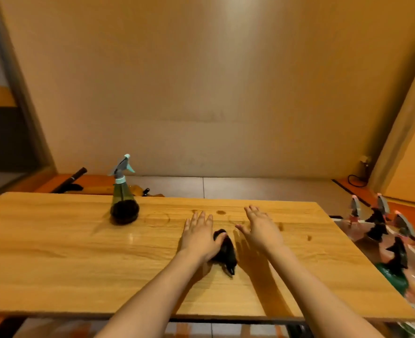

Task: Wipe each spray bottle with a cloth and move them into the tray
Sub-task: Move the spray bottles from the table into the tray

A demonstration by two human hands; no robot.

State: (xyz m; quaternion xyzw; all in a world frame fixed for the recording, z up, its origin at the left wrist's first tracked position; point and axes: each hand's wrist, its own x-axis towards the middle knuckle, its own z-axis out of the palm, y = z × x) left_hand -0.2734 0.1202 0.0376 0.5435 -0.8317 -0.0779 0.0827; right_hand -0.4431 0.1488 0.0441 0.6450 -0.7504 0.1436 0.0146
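Wooden table [55,252], dark cloth [227,252] beside left hand [199,234]

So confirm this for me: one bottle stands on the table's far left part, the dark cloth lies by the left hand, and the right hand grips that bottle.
Wrong on the right hand: the head view shows it open over the table, fingers straight, holding nothing and well apart from the bottle. The rest holds: the bottle stands far left, and the cloth lies by the left hand.
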